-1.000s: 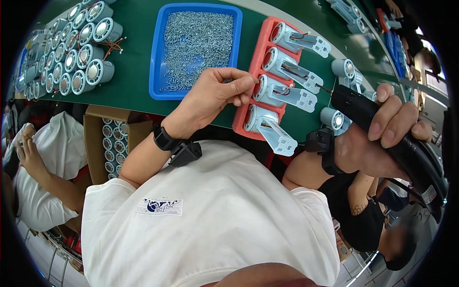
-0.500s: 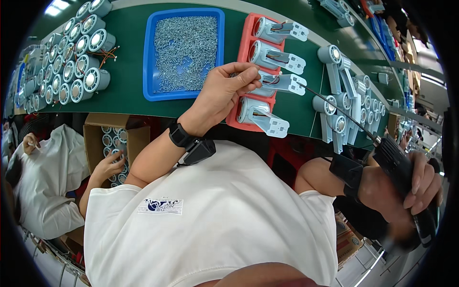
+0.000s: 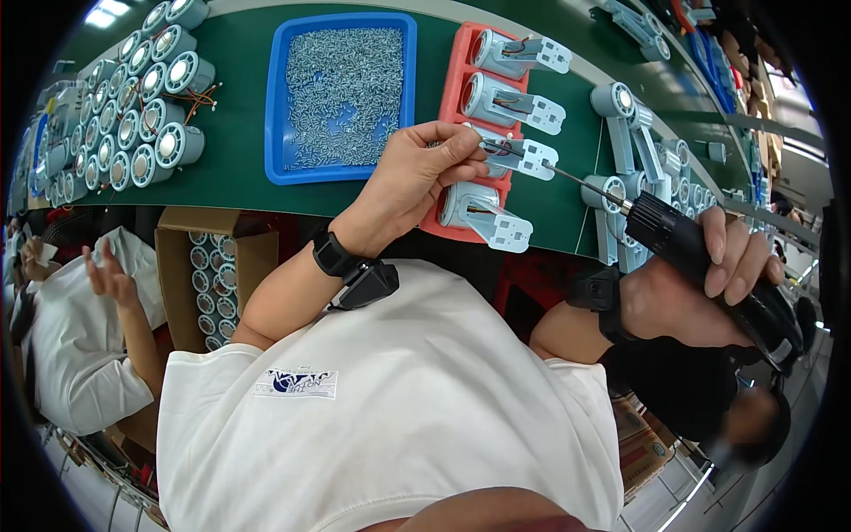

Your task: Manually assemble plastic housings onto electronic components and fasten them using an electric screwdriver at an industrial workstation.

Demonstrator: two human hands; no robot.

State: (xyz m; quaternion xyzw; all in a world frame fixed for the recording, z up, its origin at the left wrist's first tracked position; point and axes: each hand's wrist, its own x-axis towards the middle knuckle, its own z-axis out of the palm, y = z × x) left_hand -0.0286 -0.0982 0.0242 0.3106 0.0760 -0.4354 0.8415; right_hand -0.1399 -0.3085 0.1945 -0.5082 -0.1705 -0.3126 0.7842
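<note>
My right hand (image 3: pixel 709 284) is wrapped round a black electric screwdriver (image 3: pixel 678 238). Its long thin bit slants up and left, and the tip lies at or in the light-blue bracket of the third motor unit (image 3: pixel 532 160). My left hand (image 3: pixel 408 177) is pinched just beside that unit's motor end; what the fingertips hold, if anything, is too small to make out. The unit rests in a red holder (image 3: pixel 456 89) with several like it: two farther off and one nearer (image 3: pixel 505 232). Thin wires show inside the brackets.
A blue tray (image 3: pixel 275 97) of small screws stands left of the holder. Several round motors (image 3: pixel 177 146) are stacked at far left, and more bracketed units (image 3: pixel 620 155) stand at right. Below the table's edge, an open carton (image 3: pixel 182 293) holds motors, beside a person in white (image 3: pixel 97 337).
The screwdriver has come up and left, its bit still at the third bracket. My left hand has barely shifted. The neighbouring person's hand has lifted out of the carton.
</note>
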